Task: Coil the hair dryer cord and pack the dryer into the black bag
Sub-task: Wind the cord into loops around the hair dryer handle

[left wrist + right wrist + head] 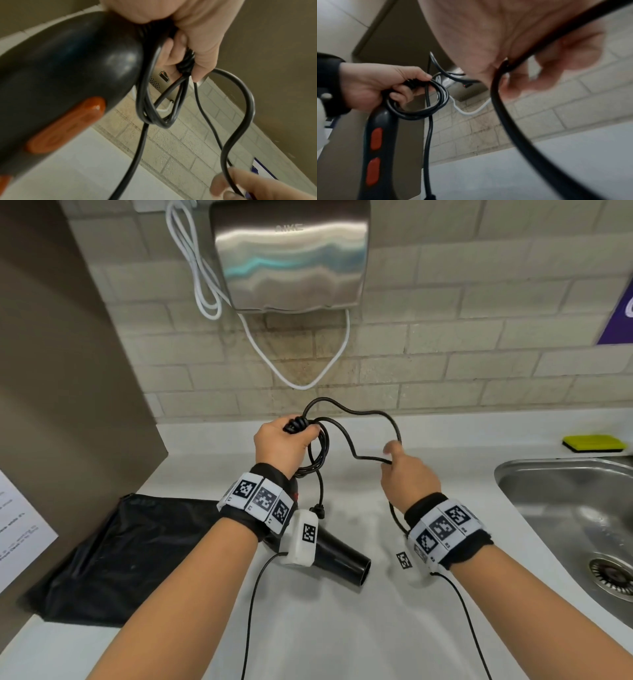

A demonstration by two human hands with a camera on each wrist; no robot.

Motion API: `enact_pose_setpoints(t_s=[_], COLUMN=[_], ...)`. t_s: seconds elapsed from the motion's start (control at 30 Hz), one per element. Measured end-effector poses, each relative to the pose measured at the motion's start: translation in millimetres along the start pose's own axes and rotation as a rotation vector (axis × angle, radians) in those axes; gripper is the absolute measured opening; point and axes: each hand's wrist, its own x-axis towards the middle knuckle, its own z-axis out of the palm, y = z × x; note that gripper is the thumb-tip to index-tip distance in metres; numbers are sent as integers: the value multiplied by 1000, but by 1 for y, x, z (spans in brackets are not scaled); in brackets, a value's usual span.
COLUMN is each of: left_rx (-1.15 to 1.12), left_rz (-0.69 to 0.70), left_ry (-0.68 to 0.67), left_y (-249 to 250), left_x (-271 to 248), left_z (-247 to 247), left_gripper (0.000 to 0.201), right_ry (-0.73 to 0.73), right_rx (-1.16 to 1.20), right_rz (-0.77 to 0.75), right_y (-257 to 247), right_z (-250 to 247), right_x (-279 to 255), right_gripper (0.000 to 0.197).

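Above the bench [342, 628], the left hand [279, 445] grips the hair dryer [339, 556] handle and coiled cord [346, 436]; the right hand [409, 474], at 3 o'clock, pinches a loose loop between curled fingers [570, 54]. The black bag [130, 559] lies at 8 o'clock.

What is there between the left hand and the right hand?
In the head view, a loose loop of the black cord spans from the left hand to the right hand.

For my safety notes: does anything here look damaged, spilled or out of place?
Nothing stands out. The cord is half coiled between the left hand and right hand, with no visible damage; the black bag lies flat on the counter.
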Motion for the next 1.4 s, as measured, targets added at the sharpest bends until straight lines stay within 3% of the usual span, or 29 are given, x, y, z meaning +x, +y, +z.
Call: enact_pose_setpoints(t_s=[0.07,0.17,0.3,0.37,0.63,1.03,1.17,1.4], left_rx=[21,41,78,77,132,128,129,169], left_rz=[13,29,12,-13,-99,-106,-85,11], left_ry=[-58,-174,-284,-354,-646,-869,-839,-655], left_y=[1,1,5,9,20,22,21,18], left_x=[-3,-12,-15,-14,-12,-9,-13,-18], left_z=[2,7,9,8,-6,-12,-9,1], left_gripper=[10,9,7,9,12,30,23,11], right_ry=[-18,91,114,140,206,4,-57,71], right_rx=[32,30,656,837,1114,1361,1464,1408], right_rz=[-15,-7,6,-9,-106,-208,-188,154], right_y=[-2,-3,-9,-15,-46,-72,-77,-68], right_z=[1,2,-4,-12,-32,-41,-49,-56], right_x=[4,12,20,22,33,27,29,34], right_gripper=[24,25,20,21,36,36,34,22])
